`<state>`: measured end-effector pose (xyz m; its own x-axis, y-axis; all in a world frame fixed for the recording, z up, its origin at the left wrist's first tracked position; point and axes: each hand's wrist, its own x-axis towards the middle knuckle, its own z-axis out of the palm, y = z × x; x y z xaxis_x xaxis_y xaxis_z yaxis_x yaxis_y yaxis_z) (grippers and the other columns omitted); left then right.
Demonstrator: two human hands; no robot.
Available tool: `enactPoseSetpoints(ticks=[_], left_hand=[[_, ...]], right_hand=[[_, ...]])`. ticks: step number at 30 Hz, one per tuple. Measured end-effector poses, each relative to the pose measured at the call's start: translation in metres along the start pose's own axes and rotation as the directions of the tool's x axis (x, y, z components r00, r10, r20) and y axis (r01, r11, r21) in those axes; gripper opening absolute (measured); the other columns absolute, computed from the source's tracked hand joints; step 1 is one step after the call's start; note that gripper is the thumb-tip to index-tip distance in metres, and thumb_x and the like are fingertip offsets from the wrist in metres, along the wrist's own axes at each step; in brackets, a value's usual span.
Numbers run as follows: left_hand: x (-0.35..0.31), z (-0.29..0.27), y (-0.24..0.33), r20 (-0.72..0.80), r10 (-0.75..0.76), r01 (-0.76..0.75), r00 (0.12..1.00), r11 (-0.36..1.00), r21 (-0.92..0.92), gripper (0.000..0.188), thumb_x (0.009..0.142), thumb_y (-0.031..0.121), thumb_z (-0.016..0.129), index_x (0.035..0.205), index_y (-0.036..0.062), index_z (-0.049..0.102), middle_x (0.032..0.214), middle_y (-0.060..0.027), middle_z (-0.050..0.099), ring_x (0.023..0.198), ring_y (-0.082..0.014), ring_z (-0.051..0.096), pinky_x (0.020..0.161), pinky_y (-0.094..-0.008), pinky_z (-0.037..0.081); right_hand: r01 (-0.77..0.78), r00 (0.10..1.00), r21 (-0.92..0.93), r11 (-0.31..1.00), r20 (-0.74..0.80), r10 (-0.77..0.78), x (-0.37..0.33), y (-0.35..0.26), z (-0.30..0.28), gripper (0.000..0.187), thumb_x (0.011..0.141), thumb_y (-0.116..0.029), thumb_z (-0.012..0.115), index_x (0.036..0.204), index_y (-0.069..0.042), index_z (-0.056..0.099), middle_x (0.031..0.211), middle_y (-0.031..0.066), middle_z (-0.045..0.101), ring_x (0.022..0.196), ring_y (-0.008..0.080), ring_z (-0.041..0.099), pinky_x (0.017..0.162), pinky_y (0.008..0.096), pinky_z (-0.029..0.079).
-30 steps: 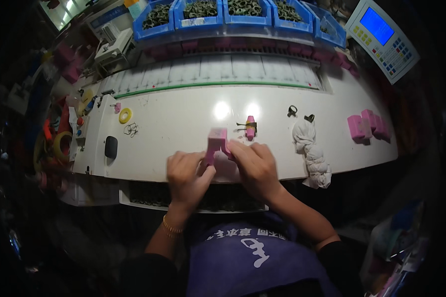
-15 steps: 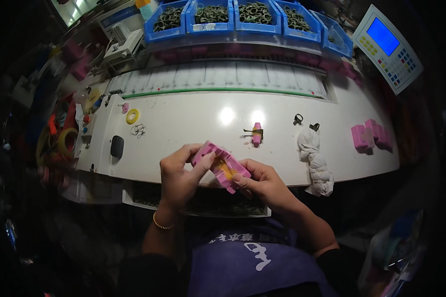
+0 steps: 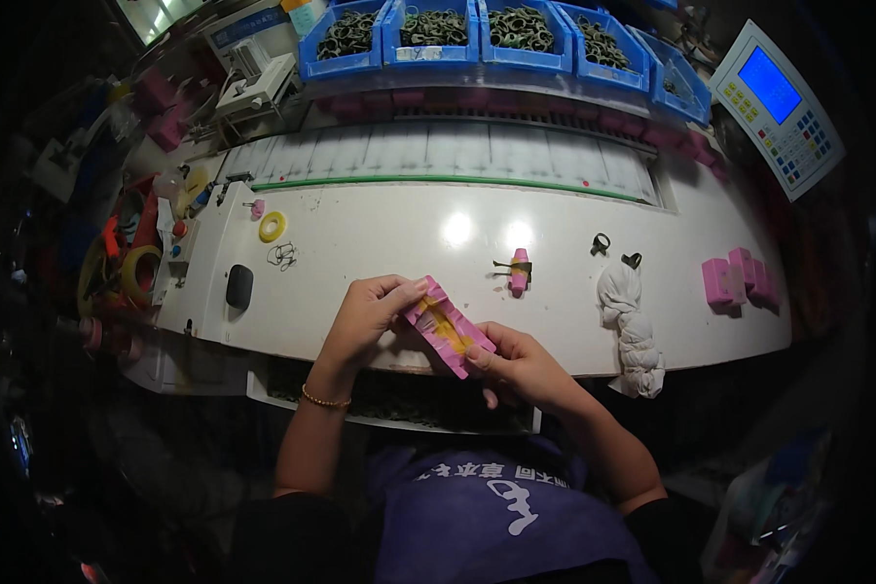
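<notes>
Both my hands hold a pink rubber mould tilted above the front edge of the bench. Its hollow face, with a yellow middle, is turned up. My left hand pinches the upper left end between thumb and fingers. At the lower right end my right hand grips it, the thumb pressed on the top and the fingers partly hidden underneath. Beyond the mould, a small pink piece with a dark band around it stands apart on the white bench.
Two dark rings, one of them, lie near a twisted white cloth hanging over the front edge. Pink blocks sit at right. A yellow ring lies at left. Blue bins of dark rings line the back; an open drawer is below.
The left thumb has moved from inside the mould to its upper end. The mould is turned more steeply. The whole view has shifted slightly, with the bench things now lower and further right.
</notes>
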<state>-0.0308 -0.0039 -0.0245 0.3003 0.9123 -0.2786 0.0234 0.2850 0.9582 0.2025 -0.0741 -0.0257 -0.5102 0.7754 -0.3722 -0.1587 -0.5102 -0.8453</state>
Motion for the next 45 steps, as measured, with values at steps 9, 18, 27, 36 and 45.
enactPoseSetpoints(ticks=[9, 18, 27, 36, 45], left_hand=[[0.005, -0.003, 0.001, 0.015, -0.042, 0.042, 0.999, 0.999, 0.015, 0.027, 0.096, 0.026, 0.068, 0.085, 0.002, 0.071, 0.069, 0.0041, 0.06, 0.06, -0.0015, 0.048, 0.055, -0.0187, 0.037], [-0.019, 0.034, 0.022, -0.036, 0.233, -0.214, 0.972, 0.937, 0.277, 0.019, 0.086, 0.014, 0.079, 0.093, -0.0037, 0.074, 0.083, -0.0064, 0.074, 0.075, -0.0085, 0.066, 0.071, -0.0237, 0.053], [-0.011, 0.025, 0.024, -0.141, 0.334, -0.268, 0.932, 0.897, 0.352, 0.02, 0.082, 0.013, 0.081, 0.096, -0.0003, 0.076, 0.087, -0.0065, 0.075, 0.076, -0.0095, 0.064, 0.072, -0.0253, 0.051], [-0.056, 0.067, 0.032, -0.186, 0.595, -0.432, 0.782, 0.732, 0.527, 0.023, 0.093, 0.012, 0.071, 0.112, -0.0001, 0.068, 0.101, -0.0096, 0.069, 0.074, -0.012, 0.064, 0.065, -0.0269, 0.052], [-0.041, 0.118, 0.002, 0.144, 0.101, -0.095, 0.984, 0.994, -0.047, 0.025, 0.103, 0.025, 0.06, 0.11, 0.0009, 0.059, 0.079, -0.0026, 0.062, 0.06, -0.0043, 0.054, 0.053, -0.0208, 0.044]], right_hand=[[-0.039, 0.993, -0.329, 0.944, -0.115, 0.001, -0.008, -0.014, 0.009, 0.037, 0.101, -0.035, 0.059, 0.117, -0.002, 0.057, 0.075, 0.0065, 0.062, 0.051, 0.0129, 0.057, 0.05, 0.0291, 0.045], [0.01, 0.967, -0.633, 0.774, -0.191, -0.169, -0.018, -0.007, 0.02, 0.038, 0.102, -0.037, 0.054, 0.11, -0.001, 0.06, 0.077, 0.02, 0.067, 0.072, 0.0373, 0.065, 0.069, 0.0438, 0.049], [0.112, 0.663, -0.923, 0.368, -0.206, -0.719, -0.008, -0.032, -0.048, 0.036, 0.086, -0.016, 0.075, 0.119, -0.005, 0.066, 0.104, 0.0126, 0.068, 0.096, 0.0254, 0.062, 0.083, 0.0353, 0.05], [0.305, 0.611, -0.906, 0.294, -0.051, -0.79, 0.009, -0.029, -0.07, 0.074, 0.078, -0.016, 0.079, 0.143, -0.003, 0.046, 0.119, 0.0159, 0.061, 0.111, 0.0338, 0.056, 0.099, 0.0419, 0.045], [0.373, 0.513, -0.913, 0.168, 0.051, -0.857, -0.052, -0.025, -0.017, 0.065, 0.077, -0.005, 0.078, 0.137, -0.004, 0.055, 0.114, 0.0127, 0.06, 0.102, 0.0302, 0.059, 0.091, 0.0366, 0.049]])
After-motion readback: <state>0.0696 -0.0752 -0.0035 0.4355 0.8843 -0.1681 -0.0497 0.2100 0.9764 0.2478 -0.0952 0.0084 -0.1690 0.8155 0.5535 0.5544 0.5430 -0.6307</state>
